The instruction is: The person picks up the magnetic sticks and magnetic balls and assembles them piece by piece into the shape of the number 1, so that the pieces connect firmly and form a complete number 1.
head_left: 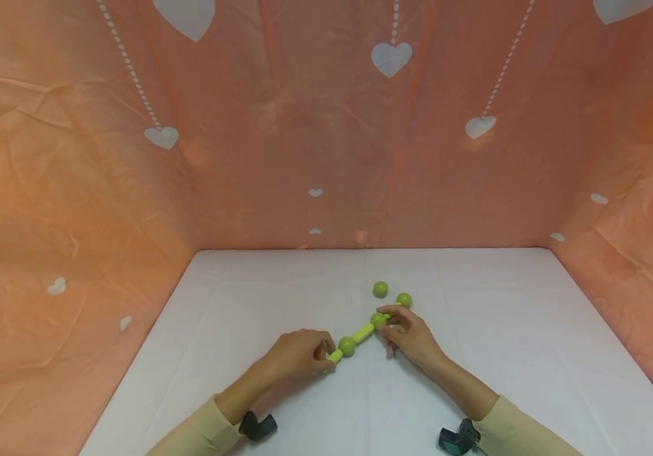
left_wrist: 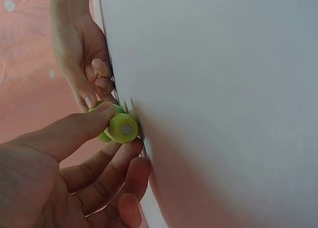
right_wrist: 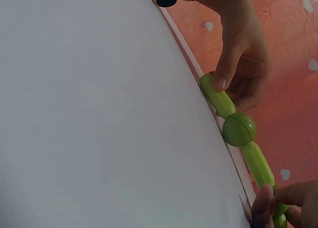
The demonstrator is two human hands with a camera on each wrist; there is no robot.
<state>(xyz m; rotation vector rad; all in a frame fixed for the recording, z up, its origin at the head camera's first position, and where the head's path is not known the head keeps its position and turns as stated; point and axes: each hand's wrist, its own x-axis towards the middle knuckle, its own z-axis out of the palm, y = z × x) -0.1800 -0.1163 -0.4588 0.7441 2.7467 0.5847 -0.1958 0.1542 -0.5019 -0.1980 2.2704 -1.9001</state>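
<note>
A chain of light-green rods [head_left: 363, 334] and darker green balls [head_left: 346, 346] runs diagonally across the white table. My left hand [head_left: 301, 353] pinches the rod at the near left end between thumb and fingers. In the left wrist view, that rod's end [left_wrist: 125, 129] shows a round silvery disc. My right hand [head_left: 412, 335] pinches the second ball [head_left: 379, 319] of the chain. Beyond it, a partly hidden rod leads to a ball [head_left: 404, 299] at the far end. In the right wrist view, a green ball [right_wrist: 239, 129] joins two ridged rods between my hands.
A loose green ball [head_left: 380, 289] lies on the white table [head_left: 246, 285], just behind the chain. Orange cloth [head_left: 315, 145] with pale hearts surrounds the table at the back and sides. Dark devices [head_left: 258, 426] are strapped at both wrists.
</note>
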